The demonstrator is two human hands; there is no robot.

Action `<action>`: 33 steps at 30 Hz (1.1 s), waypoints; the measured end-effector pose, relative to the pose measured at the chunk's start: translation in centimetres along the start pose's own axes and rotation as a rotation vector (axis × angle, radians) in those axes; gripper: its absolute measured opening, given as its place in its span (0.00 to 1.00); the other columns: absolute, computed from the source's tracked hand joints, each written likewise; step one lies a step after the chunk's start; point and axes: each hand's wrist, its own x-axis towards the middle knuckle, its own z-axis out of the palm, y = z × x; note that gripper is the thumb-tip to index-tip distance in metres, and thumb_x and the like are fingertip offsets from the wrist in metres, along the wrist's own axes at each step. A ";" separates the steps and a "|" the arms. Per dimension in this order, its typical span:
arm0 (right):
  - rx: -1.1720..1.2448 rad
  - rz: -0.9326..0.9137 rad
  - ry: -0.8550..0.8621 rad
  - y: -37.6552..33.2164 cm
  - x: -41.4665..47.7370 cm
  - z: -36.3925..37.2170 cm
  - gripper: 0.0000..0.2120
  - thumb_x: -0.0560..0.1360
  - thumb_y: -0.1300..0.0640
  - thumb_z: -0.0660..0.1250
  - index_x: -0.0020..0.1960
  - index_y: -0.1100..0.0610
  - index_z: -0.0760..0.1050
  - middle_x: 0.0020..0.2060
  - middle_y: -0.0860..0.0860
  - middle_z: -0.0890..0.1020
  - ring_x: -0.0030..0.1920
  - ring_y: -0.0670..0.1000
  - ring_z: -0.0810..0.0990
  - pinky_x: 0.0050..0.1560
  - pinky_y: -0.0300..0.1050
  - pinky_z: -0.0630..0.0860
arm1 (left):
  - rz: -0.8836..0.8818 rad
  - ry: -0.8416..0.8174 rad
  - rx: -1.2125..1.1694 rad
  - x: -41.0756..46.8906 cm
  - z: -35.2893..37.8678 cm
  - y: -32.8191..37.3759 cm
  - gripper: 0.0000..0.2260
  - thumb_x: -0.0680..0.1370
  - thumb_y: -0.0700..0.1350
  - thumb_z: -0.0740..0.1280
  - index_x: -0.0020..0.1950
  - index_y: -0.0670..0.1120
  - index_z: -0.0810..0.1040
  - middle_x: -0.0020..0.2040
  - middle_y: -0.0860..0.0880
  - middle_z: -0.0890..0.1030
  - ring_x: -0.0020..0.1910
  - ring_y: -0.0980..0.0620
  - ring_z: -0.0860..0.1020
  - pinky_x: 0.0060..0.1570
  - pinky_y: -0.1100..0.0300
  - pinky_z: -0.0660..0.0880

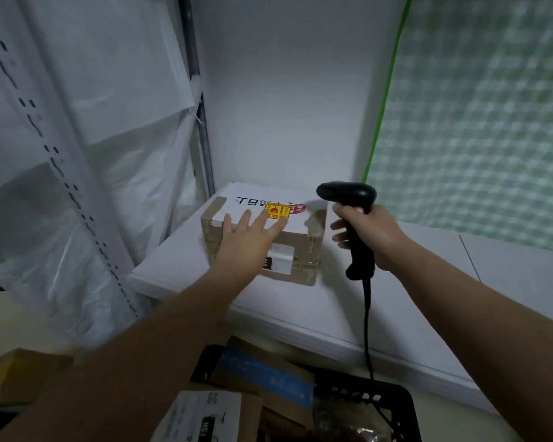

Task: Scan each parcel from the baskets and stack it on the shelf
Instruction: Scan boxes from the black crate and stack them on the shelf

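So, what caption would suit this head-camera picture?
Left hand flat on a taped parcel on the white shelf; right hand grips a black scanner.

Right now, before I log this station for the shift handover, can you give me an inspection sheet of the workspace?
Surface: white shelf, one parcel on it.
Job's things: cardboard parcel with white top sheet and red-yellow sticker, at the shelf's back left; more parcels in the black basket below.
Clutter: brown box at lower left, blurred.
Hands: left hand flat on the parcel, fingers straight; right hand grips the black scanner beside it.
Cables: scanner cable hangs down to the basket.
Surroundings: plastic sheeting left, white wall behind, green checked cloth right.
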 end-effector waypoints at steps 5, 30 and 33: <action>-0.043 0.079 0.009 0.1 4.0 0.3 0.09 0.76 0.55 0.70 0.46 0.61 0.75 0.34 0.57 0.81 0.25 0.51 0.78 0.29 0.42 0.76 | -0.035 0.007 -0.038 6.0 2.0 -4.3 0.38 0.78 0.30 0.58 0.78 0.59 0.46 0.80 0.48 0.50 0.77 0.42 0.51 0.72 0.35 0.45; -0.160 0.112 -0.074 -0.1 9.7 4.9 0.10 0.76 0.55 0.68 0.44 0.63 0.75 0.31 0.56 0.80 0.24 0.51 0.75 0.30 0.42 0.75 | -0.004 0.069 -0.088 12.8 3.5 -8.5 0.23 0.84 0.48 0.51 0.79 0.53 0.49 0.79 0.46 0.52 0.78 0.42 0.49 0.74 0.41 0.45; -0.183 0.119 -0.078 -0.2 7.1 4.1 0.11 0.76 0.54 0.68 0.45 0.63 0.75 0.31 0.56 0.80 0.25 0.52 0.75 0.30 0.42 0.75 | 0.027 0.096 -0.177 9.2 2.7 -6.7 0.25 0.83 0.50 0.57 0.79 0.52 0.53 0.78 0.43 0.57 0.77 0.43 0.54 0.74 0.44 0.50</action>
